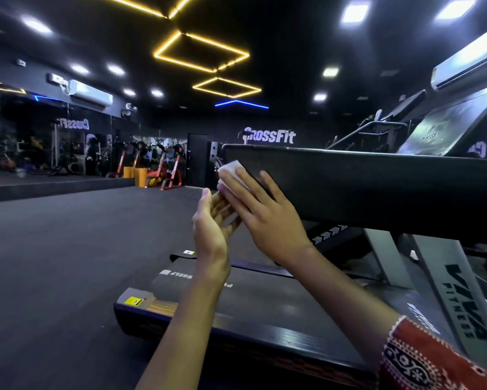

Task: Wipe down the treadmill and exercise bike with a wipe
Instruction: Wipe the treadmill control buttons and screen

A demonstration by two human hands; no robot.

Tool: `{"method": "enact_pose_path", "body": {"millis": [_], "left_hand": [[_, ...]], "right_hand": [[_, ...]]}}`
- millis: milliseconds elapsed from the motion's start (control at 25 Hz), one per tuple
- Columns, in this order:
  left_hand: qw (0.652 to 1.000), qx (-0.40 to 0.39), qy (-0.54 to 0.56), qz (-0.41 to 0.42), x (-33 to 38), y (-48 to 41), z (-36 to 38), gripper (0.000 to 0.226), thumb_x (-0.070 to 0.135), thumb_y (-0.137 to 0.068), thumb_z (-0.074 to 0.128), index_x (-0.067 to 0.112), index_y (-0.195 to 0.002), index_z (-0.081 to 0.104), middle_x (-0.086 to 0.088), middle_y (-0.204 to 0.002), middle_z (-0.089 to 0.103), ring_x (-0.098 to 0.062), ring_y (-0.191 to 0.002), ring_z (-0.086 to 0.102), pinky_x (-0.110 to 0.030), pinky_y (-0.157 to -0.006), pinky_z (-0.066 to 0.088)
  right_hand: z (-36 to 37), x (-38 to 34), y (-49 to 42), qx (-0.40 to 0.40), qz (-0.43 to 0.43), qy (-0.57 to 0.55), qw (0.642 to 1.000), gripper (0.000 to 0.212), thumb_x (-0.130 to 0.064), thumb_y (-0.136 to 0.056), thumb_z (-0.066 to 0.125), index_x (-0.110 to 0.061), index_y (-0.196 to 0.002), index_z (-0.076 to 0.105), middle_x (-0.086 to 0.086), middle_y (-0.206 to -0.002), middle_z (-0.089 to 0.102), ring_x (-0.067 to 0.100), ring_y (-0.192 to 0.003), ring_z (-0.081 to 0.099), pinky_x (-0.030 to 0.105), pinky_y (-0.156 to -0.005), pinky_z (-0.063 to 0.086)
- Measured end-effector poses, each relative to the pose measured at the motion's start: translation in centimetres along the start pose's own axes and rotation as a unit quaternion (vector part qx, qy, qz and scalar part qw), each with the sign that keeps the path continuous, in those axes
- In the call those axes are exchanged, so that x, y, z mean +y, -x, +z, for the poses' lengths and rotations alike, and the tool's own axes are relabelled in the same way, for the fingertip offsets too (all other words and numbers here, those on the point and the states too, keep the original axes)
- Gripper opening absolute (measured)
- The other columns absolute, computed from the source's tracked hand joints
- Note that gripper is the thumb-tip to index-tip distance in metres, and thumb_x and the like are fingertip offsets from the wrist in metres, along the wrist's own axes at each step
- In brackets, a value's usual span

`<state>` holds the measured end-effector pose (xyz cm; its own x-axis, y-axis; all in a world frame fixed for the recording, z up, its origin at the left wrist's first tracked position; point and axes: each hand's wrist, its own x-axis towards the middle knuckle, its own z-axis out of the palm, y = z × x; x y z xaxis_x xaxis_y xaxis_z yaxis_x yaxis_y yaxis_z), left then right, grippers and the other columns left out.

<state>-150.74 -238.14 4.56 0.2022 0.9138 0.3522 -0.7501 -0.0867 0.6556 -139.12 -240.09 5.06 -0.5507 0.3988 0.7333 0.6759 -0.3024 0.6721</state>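
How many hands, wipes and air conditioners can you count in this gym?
Hands: 2, the left hand and the right hand
Wipe: 1
Air conditioners: 2, one on the left wall and one at upper right
Total: 5

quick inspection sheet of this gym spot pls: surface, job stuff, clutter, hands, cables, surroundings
surface: black treadmill rail, with the belt deck below it; no spills visible.
job's things: white wipe pressed on the rail's near end; red exercise bikes far across the floor.
clutter: nothing seen.
grippers: right hand flat on the wipe, fingers straight; left hand open, fingers up, just under the right hand.
cables: white cord beside the wall air conditioner.
surroundings: dark gym, mirror wall at left, CrossFit sign, yellow ceiling light strips.
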Motion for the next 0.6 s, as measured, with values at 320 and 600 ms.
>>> {"method": "enact_pose_path", "body": {"millis": [320,600], "left_hand": [[0.985,0.04,-0.135,0.095,-3.6,3.6,2.0,0.037,0.021,-0.1,0.045,0.014,-0.136,0.049,0.0,-0.136,0.051,-0.013,-0.124,0.05,-0.03,-0.107,0.039],[0.812,-0.088,-0.397,0.419,-6.3,3.7,3.3,0.053,0.021,-0.09,0.042,0.005,-0.141,0.042,-0.008,-0.155,0.025,-0.016,-0.144,0.018,-0.024,-0.117,0.017]], "right_hand": [[-3.7,6.5,11.4,0.015,0.133,0.084,0.987,0.052,-0.01,-0.097,0.044,-0.012,-0.148,0.035,0.006,-0.154,0.03,0.023,-0.143,0.028,0.047,-0.115,0.018],[-5.3,5.9,11.0,0.008,0.277,-0.072,0.958,0.063,-0.002,-0.091,0.036,-0.013,-0.151,0.018,0.015,-0.156,0.018,0.03,-0.146,0.011,0.04,-0.119,0.005]]}}
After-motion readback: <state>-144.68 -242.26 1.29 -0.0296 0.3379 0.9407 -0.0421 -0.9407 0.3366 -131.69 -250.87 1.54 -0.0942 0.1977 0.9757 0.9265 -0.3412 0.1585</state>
